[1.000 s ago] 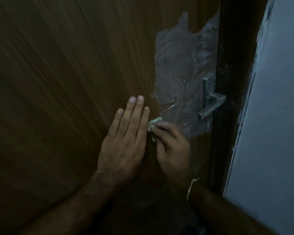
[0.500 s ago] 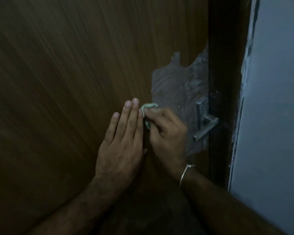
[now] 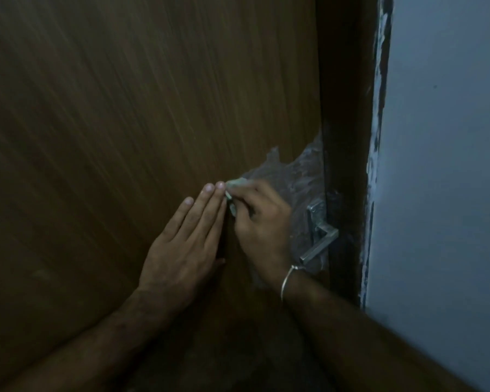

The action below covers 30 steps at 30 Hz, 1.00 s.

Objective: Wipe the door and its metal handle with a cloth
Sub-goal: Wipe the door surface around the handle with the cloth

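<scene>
Dim home interior: wooden door (image 3: 125,137), painted wall (image 3: 441,165).

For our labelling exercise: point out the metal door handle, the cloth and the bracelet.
Metal door handle (image 3: 320,244): head view, middle of the lever.
Cloth (image 3: 235,183): head view, pale bunched bit above the right hand's fingers.
Bracelet (image 3: 286,280): head view, thin band across the right wrist.

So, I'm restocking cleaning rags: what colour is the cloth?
Pale green; the cloth, pinched in the right hand, shows in the head view.
</scene>
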### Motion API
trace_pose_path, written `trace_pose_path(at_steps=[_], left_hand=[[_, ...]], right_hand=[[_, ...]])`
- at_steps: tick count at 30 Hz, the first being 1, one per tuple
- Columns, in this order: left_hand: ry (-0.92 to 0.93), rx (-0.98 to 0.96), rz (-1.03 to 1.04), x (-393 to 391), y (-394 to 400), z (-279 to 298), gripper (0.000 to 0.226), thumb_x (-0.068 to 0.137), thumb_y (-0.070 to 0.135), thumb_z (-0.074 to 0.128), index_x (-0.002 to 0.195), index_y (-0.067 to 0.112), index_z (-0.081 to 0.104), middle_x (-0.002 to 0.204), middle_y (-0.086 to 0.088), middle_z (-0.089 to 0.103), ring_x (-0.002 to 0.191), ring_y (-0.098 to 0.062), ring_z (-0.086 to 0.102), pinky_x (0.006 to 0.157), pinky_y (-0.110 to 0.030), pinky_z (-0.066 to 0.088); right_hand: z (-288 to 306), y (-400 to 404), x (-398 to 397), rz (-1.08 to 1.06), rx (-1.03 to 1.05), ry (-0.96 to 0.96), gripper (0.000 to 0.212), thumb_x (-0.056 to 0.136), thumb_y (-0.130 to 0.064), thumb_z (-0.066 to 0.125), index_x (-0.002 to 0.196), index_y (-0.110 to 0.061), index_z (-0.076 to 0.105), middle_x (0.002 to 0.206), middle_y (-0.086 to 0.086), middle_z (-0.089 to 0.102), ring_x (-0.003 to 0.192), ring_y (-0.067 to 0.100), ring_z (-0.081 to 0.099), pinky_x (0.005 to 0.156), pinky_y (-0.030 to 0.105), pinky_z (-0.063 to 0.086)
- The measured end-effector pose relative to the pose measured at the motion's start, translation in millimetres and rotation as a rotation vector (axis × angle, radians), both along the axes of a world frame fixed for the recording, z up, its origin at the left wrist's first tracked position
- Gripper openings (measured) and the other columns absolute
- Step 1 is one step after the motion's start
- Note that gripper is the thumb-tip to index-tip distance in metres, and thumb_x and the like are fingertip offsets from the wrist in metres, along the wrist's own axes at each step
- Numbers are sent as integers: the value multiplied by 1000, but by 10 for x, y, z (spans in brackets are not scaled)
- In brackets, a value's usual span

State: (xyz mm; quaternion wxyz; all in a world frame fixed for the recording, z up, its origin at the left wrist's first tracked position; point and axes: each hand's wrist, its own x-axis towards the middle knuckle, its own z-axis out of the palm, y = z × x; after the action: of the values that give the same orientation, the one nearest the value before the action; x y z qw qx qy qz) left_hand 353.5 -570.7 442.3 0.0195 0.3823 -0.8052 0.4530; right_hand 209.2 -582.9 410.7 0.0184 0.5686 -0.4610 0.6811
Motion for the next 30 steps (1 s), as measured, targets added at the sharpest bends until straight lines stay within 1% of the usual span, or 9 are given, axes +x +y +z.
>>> trace_pose_path(at_steps=[5, 9, 12, 15, 17, 19, 22, 24, 30], left_hand=[[-23, -27, -33, -152, -143, 282, 92, 87, 52, 61, 152, -1, 22, 163, -21, 10, 152, -33, 10, 122, -49, 15], [-28, -32, -86, -192, -243, 333, 77, 97, 46, 47, 153, -1, 22, 164, -20, 10, 152, -32, 9, 122, -48, 12], [-10, -34, -119, -192, -313, 300, 71, 100, 45, 36, 152, -1, 22, 164, -20, 11, 153, -32, 8, 123, -49, 10], [-6, -53, -130, -203, -348, 252, 71, 100, 43, 31, 154, -2, 19, 165, -20, 7, 153, -31, 7, 123, -49, 7], [0, -71, -150, -210, -354, 242, 70, 101, 42, 32, 154, -2, 20, 165, -19, 8, 153, -31, 7, 123, -49, 8], [0, -64, -169, -214, -359, 254, 67, 101, 39, 31, 153, -2, 21, 165, -19, 9, 153, -31, 8, 123, -50, 9], [11, -36, -196, -214, -353, 286, 63, 101, 35, 31, 152, -2, 24, 164, -20, 12, 153, -31, 11, 123, -50, 9], [23, -55, -205, -228, -349, 294, 62, 101, 34, 31, 152, -2, 25, 164, -19, 14, 152, -31, 12, 122, -49, 11], [40, -59, -235, -226, -348, 280, 62, 102, 33, 32, 152, -3, 25, 163, -20, 15, 152, -31, 13, 123, -49, 12]], right_hand=[[350, -242, -398, -181, -34, -200, 22, 83, 10, 61, 97, -2, 75, 103, 10, 71, 99, 16, 65, 91, 22, 51], [264, -211, -480, -171, -46, -30, 27, 82, 14, 59, 99, 0, 74, 107, 12, 71, 105, 22, 65, 97, 29, 50], [318, -363, -740, -244, 8, -205, 26, 87, 10, 57, 106, 0, 72, 114, 13, 69, 109, 22, 63, 95, 34, 53], [217, -293, -660, -187, -43, -9, 26, 83, 14, 59, 101, 1, 74, 107, 13, 71, 105, 23, 64, 96, 31, 51], [204, -322, -750, -182, -29, -91, 26, 84, 13, 59, 101, 1, 73, 108, 13, 70, 105, 22, 64, 95, 30, 52], [204, -385, -895, -217, 31, -229, 26, 88, 9, 57, 108, 1, 71, 114, 12, 68, 108, 18, 62, 95, 25, 52], [190, -392, -972, -213, 55, -215, 28, 89, 10, 56, 112, 2, 70, 117, 13, 66, 111, 18, 62, 95, 10, 47], [211, -456, -1047, -216, 60, -310, 29, 89, 8, 57, 115, 2, 68, 120, 14, 67, 112, 21, 63, 91, 2, 43], [-87, -430, -954, -175, 186, -378, 37, 96, 2, 54, 133, -3, 56, 140, 9, 56, 132, 15, 51, 97, -2, 33]])
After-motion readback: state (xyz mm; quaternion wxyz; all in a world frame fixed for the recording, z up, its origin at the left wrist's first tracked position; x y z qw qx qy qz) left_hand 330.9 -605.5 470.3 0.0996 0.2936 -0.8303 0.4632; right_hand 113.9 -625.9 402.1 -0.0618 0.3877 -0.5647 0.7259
